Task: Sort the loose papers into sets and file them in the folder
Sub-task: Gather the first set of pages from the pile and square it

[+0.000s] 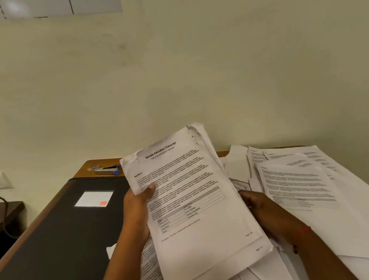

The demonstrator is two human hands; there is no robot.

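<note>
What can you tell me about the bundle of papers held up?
The bundle of papers is a thick stack of white printed sheets, crumpled at the top corner. The top page reads "Sample Education Transcript", with paragraphs and a grey table. It is tilted above the loose papers; the person's left grip pinches its left edge, the right grip holds its right edge.

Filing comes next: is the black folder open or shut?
Shut: the black folder lies flat, its labelled cover facing up.
</note>
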